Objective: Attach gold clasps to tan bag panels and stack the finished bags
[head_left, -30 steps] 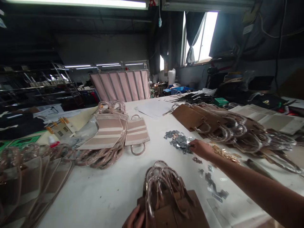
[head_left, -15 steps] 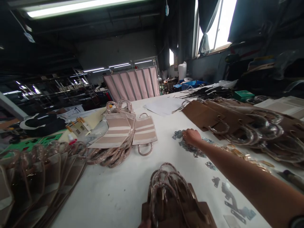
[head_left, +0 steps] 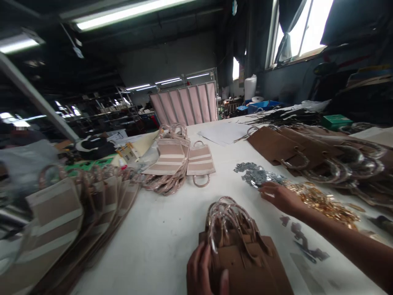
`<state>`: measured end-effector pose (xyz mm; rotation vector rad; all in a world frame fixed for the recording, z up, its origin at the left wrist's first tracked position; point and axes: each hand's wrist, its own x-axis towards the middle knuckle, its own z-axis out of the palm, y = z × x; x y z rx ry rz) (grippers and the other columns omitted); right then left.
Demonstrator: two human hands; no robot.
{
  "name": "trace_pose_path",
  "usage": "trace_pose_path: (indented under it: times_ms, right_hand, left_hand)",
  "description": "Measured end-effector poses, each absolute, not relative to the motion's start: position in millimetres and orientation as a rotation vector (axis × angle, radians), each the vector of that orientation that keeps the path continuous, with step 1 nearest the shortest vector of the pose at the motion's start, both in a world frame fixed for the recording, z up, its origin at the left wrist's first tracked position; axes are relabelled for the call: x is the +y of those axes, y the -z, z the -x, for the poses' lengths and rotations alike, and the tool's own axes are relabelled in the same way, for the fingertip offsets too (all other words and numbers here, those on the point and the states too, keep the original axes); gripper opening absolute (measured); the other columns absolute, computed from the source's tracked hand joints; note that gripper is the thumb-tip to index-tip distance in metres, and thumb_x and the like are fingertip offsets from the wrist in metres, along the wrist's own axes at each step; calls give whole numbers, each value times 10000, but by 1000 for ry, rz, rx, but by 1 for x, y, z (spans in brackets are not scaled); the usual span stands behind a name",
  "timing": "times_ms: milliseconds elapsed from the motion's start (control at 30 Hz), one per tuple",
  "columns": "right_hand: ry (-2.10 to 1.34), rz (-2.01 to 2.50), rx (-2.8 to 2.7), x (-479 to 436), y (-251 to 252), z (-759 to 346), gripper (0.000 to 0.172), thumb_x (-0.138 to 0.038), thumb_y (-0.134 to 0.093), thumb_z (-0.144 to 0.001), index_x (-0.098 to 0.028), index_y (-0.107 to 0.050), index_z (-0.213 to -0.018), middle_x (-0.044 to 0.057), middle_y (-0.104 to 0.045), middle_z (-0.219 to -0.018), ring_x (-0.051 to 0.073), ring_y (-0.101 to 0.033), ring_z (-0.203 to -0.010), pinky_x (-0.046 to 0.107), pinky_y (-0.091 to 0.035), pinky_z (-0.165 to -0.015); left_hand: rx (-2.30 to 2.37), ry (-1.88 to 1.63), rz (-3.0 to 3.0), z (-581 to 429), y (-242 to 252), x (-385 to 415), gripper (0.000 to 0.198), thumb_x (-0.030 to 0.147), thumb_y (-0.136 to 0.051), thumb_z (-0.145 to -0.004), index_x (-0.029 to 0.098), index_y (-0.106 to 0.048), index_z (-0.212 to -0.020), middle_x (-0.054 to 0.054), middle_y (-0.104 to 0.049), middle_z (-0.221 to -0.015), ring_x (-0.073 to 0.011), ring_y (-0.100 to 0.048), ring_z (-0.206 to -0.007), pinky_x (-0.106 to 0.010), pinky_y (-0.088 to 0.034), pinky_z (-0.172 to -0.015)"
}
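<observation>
A stack of brown bag panels (head_left: 245,262) with plastic-wrapped handles (head_left: 227,213) lies in front of me. My left hand (head_left: 204,272) rests on the stack's left side, thumb apart from the fingers. My right hand (head_left: 281,198) is at the near edge of a heap of small silver metal plates (head_left: 256,174), its fingers bent together. Whatever is between those fingers is too small to make out. Just beyond my right wrist lies a pile of gold-coloured metal pieces (head_left: 325,205). A few loose grey plates (head_left: 307,241) lie below my right forearm.
Striped beige bag panels with handles (head_left: 170,153) are stacked mid-table, and more striped panels (head_left: 58,205) stand at left. Another pile of brown panels (head_left: 276,147) lies at right. White paper sheets (head_left: 225,133) and a green box (head_left: 336,121) are farther back.
The view has swung left. My right hand has drawn back from the middle of the silver plates to their near edge. My left hand has come farther into view onto the brown panels.
</observation>
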<state>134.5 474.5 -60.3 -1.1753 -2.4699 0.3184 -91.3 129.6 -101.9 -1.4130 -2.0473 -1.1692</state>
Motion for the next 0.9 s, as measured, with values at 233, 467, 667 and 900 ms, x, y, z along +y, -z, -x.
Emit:
trace_pose_path:
  times_ms: [233,467,667,900]
  right_hand:
    - [-698,900,-2104,372,10,-130,413,-590,-626,-929,-306,-782,-1186,87,-792,-1099,334,-758,-919,433,-619,-806]
    - [-1533,655,-1889,230,18,-90,431,-572,-696,-928,-342,-708,-1293,25,-746,-972,286,-729,-823,424,-617,-801]
    - [-1633,668,-1689,217,54,-80,297,-466,-788,-901,-308,-697,-1136,14,-721,-969,252,-712,-856,373,-577,-811]
    - [-1484,675,-1691,214,52,-81,223,-403,-832,-858,-236,-706,-933,14,-719,-913,208,-669,-844,310,-536,-798]
  left_hand:
    - [-2181,1188,1393,71,80,113,573,127,-662,-837,234,-571,-1392,-133,-639,-1351,-317,-617,-1246,-503,-566,-1020]
    - [-2271,1301,1446,63,50,103,511,141,-628,-915,198,-513,-1410,-150,-606,-1355,-293,-590,-1283,-513,-515,-1100]
    - [-2186,1513,1627,53,35,92,296,196,-560,-1007,211,-608,-1299,-108,-684,-1225,-225,-657,-1137,-406,-563,-1007]
    - [-2447,2244,1535,36,35,107,380,392,-680,-952,174,-666,-1262,-129,-748,-1113,-207,-723,-900,-304,-603,-779]
